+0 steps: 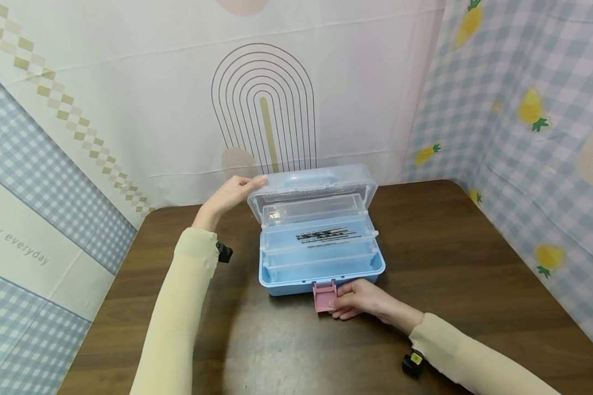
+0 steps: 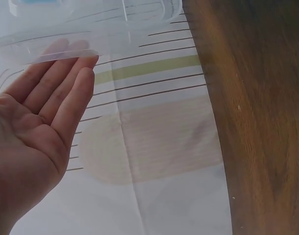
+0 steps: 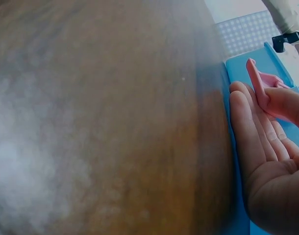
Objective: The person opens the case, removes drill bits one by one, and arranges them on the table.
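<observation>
A blue toolbox stands on the table with its clear lid raised and tilted back. Several metal drill bits lie together in its upper part. At the lid's left corner, my left hand touches the clear plastic; in the left wrist view the fingers are straight, tips overlapping the lid's edge. My right hand is at the box's front, pinching the pink latch, which hangs swung outward. From the right wrist, the thumb lies against that latch, with the other fingers extended beneath it.
The dark wooden table carries the box near its back. Behind it hangs a white patterned cloth, with a checked pineapple-print cloth along the right. Each wrist wears a small black camera.
</observation>
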A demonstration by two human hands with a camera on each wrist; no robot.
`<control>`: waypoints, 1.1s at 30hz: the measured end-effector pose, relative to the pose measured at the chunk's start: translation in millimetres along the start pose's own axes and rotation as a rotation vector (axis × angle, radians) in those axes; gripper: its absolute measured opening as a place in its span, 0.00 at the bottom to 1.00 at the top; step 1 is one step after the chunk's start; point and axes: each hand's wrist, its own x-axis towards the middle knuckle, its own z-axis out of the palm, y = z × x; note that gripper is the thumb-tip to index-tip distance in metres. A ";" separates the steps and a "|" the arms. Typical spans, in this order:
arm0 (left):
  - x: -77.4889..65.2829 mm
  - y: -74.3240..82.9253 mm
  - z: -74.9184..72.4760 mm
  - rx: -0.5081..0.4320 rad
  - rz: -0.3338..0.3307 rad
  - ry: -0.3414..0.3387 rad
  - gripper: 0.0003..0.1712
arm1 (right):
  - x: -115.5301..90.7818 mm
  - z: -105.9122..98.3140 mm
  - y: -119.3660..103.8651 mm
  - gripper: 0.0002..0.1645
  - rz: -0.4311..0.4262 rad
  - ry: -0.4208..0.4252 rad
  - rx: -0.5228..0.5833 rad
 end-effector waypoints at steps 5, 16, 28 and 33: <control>4.3 -1.1 0.8 -0.030 -0.031 -0.021 0.54 | 0.1 -0.8 3.5 0.13 0.008 -0.006 0.030; 16.0 -6.9 6.0 -0.226 -0.097 -0.071 0.60 | 0.3 -0.5 5.3 0.12 0.007 -0.013 0.034; 24.4 -5.7 3.7 -0.303 -0.080 -0.066 0.55 | 0.0 -1.8 0.3 0.11 -0.015 -0.031 -0.008; 27.5 -6.3 4.7 -0.376 -0.067 -0.011 0.48 | 0.9 -2.7 -0.6 0.11 -0.013 -0.038 -0.016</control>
